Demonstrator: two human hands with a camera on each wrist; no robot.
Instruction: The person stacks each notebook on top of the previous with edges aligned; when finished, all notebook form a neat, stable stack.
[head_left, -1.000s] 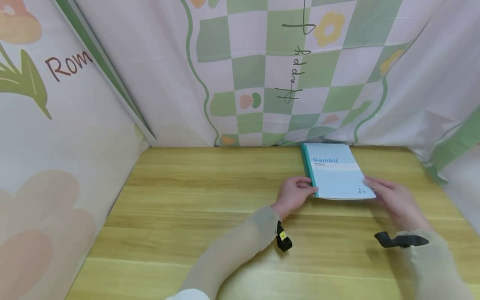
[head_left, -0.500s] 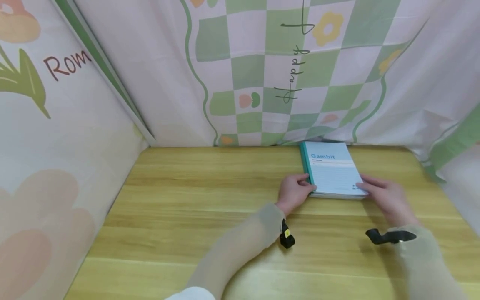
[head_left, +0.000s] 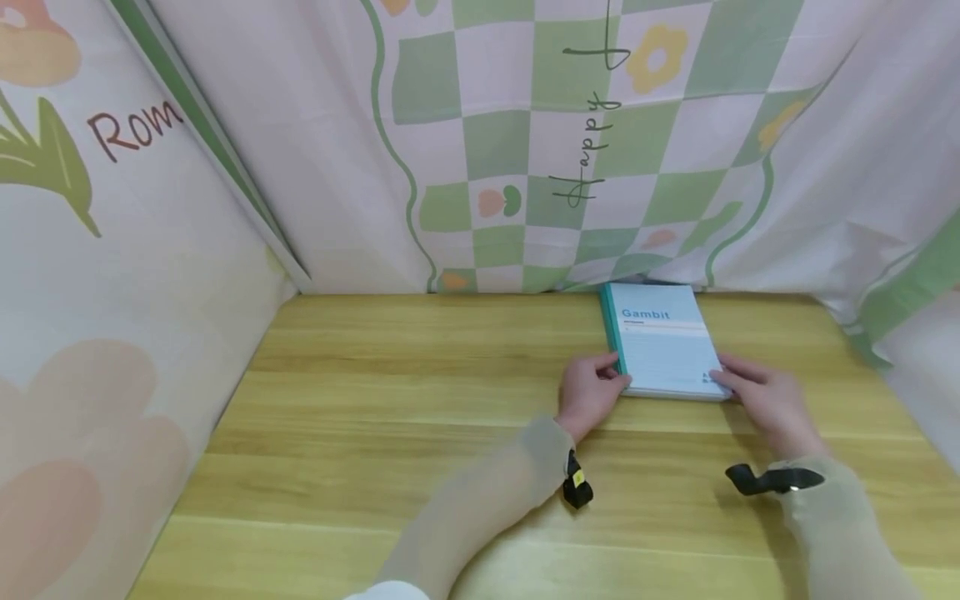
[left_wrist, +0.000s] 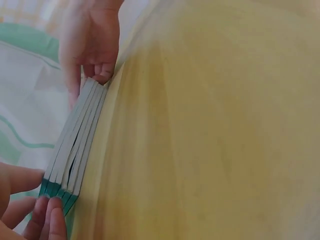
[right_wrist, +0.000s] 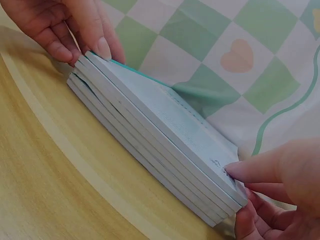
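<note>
A stack of several pale blue notebooks (head_left: 667, 350) with teal spines lies at the back right of the table, the top cover reading "Gambit". My left hand (head_left: 592, 390) grips its near left corner, thumb on the top cover and fingers against the spines. At the near right corner my right hand (head_left: 768, 402) holds the stack with the thumb on the cover and the other fingers at the side. In the right wrist view the page edges of the notebooks (right_wrist: 155, 145) are nearly flush, the lower ones slightly uneven.
The wooden table (head_left: 390, 375) stretches to the left and front of the stack. A checked green-and-white curtain (head_left: 495, 150) hangs right behind the notebooks. Another printed cloth (head_left: 150, 275) borders the table's left side.
The top notebook, which stuck out to the right, has shifted left and down into line with the stack. My right hand has moved left with it; the left hand has barely moved.
</note>
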